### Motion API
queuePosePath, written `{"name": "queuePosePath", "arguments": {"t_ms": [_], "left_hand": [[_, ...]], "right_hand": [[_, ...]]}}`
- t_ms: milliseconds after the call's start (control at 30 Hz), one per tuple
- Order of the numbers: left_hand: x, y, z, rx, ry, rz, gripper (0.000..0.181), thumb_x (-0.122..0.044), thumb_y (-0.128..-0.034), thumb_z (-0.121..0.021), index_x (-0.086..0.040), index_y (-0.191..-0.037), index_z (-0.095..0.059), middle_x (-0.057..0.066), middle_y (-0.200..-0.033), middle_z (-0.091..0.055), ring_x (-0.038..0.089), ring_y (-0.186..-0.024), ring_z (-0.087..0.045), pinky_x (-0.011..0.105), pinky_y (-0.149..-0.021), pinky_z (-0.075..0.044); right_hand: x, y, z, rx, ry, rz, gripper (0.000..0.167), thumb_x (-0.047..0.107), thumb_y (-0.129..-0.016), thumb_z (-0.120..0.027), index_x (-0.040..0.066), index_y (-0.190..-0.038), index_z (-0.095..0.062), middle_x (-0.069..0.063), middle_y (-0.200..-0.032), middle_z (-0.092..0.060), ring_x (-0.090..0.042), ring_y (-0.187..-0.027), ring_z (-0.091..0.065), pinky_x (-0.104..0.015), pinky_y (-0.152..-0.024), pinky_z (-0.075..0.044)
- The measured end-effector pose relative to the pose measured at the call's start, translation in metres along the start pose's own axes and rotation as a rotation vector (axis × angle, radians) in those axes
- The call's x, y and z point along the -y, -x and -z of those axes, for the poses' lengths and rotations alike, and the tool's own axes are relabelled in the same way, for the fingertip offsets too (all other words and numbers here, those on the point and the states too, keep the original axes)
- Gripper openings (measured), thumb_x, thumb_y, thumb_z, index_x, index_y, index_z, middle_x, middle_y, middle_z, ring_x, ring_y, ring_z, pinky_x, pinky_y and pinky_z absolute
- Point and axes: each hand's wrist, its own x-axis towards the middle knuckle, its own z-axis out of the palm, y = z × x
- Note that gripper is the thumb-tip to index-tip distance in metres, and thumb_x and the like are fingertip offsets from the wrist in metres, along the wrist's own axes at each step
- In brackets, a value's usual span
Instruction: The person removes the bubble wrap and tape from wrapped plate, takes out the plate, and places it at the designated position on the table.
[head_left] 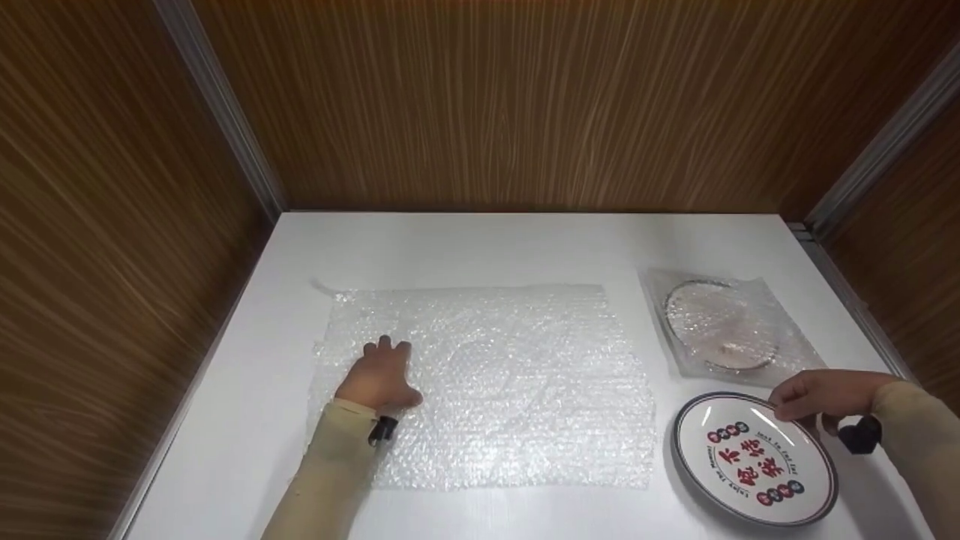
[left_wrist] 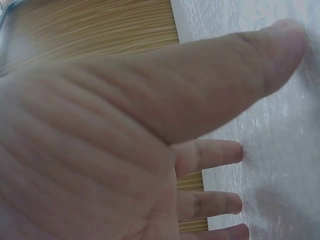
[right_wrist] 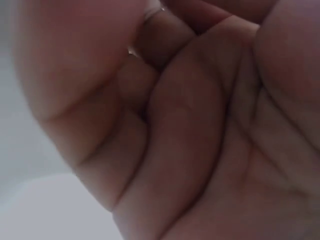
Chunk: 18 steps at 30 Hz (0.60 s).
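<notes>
A sheet of bubble wrap (head_left: 495,390) lies spread over the white table. On its left part rests my left hand (head_left: 381,375), fingers extended and thumb apart; the left wrist view shows the same hand (left_wrist: 100,150) with its fingertips at the wrap. At the right, my right hand (head_left: 832,397) pinches the upper right rim of a round white plate (head_left: 750,457) with red characters and a dark blue edge. The plate appears tilted, with a shadow beneath. In the right wrist view the curled fingers (right_wrist: 185,115) fill the picture and hide the plate.
Behind the plate lies another plate wrapped in bubble wrap (head_left: 724,326). Wood-grain panels (head_left: 495,105) stand at the back and both sides of the white table (head_left: 465,247).
</notes>
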Motion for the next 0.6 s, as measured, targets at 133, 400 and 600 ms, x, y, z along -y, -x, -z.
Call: {"name": "queuePosePath", "arguments": {"t_ms": [133, 400, 600], "left_hand": [[-0.003, 0.001, 0.002, 0.004, 0.012, 0.005, 0.082, -0.023, -0.0716, -0.087, 0.003, -0.141, -0.051, 0.032, -0.138, -0.045, 0.047, -0.117, -0.049, 0.058, -0.091, -0.054], [-0.003, 0.001, 0.004, 0.019, 0.006, 0.013, 0.085, -0.023, -0.0739, -0.084, 0.003, -0.146, -0.048, 0.032, -0.143, -0.042, 0.047, -0.121, -0.047, 0.057, -0.093, -0.053], [-0.003, 0.003, 0.003, 0.008, 0.003, 0.01, 0.082, -0.022, -0.0727, -0.084, 0.003, -0.143, -0.05, 0.029, -0.136, -0.047, 0.045, -0.116, -0.049, 0.055, -0.091, -0.054]], "right_hand": [[-0.001, 0.001, 0.001, -0.041, 0.044, -0.068, 0.025, 0.017, -0.106, -0.054, -0.002, -0.093, -0.063, 0.007, -0.076, -0.059, -0.006, -0.068, -0.054, -0.022, -0.056, -0.045], [0.005, -0.001, -0.002, -0.239, 0.138, -0.198, 0.015, 0.019, -0.101, -0.061, 0.006, -0.098, -0.069, -0.004, -0.081, -0.067, -0.021, -0.073, -0.066, -0.032, -0.057, -0.048], [0.013, -0.007, -0.01, -0.425, 0.258, -0.255, 0.019, 0.02, -0.099, -0.065, 0.002, -0.102, -0.071, -0.004, -0.085, -0.066, -0.021, -0.077, -0.064, -0.039, -0.062, -0.054]]}}
